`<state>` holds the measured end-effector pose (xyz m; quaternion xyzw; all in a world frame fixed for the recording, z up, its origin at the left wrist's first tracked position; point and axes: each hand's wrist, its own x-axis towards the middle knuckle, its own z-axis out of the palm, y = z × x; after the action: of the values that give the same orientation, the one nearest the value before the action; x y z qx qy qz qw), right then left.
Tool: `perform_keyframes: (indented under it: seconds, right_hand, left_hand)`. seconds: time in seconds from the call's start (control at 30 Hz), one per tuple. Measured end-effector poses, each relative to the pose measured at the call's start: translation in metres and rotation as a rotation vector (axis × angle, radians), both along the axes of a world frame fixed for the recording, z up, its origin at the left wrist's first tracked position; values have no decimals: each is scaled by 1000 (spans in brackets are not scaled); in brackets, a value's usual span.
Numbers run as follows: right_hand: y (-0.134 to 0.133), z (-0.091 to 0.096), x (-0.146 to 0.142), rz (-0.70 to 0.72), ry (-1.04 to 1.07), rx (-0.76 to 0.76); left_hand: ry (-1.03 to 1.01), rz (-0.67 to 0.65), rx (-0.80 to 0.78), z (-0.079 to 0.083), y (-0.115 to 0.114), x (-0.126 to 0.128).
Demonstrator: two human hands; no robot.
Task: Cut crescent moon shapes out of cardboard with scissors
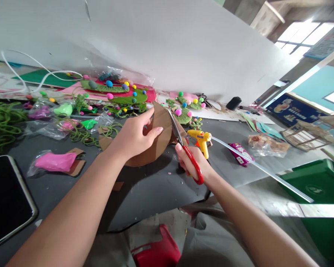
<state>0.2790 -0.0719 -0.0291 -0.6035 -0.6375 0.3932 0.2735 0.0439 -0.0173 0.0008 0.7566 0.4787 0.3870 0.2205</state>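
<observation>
A brown piece of cardboard (160,144) with a curved edge is pinched between the thumb and fingers of my left hand (137,135), which is closed on it above the table. My right hand (193,157) is wrapped round the red handles of a pair of scissors (193,163). The metal blades point up and away, lying along the cardboard's right edge; whether they are parted I cannot tell. Just right of the scissors, a yellow glue gun (202,139) with a long clear glue stick (263,168) rests on the table.
A tablet (8,200) lies at the left edge, near a pink packet (55,162) and green yarn (5,126). Along the back are green leaf shapes with colourful pompoms (133,97). A purple packet (241,154) lies to the right; a green bin (317,180) stands beyond the table edge.
</observation>
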Motion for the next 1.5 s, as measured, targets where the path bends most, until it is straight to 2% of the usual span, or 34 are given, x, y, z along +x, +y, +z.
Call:
perform_keyframes:
  seconds: [0.2,0.53,0.73,1.1,1.5]
  right_hand:
    - [4,3,8,36,-52,-4]
    - [0,17,13,105,-131,-14]
    - [-1,16,14,129,-112,-14]
    - [1,6,3,-23,-104,35]
    - [-1,13,14,99,-101,-11]
  left_hand:
    - [51,31,-7,-8,4,-1]
    - [43,2,-51,-7,4,-2]
    - [61,10,-30,-8,3,-1]
    - [37,4,-32,-9,4,-7]
    - [51,-95,-70,-6,4,-11]
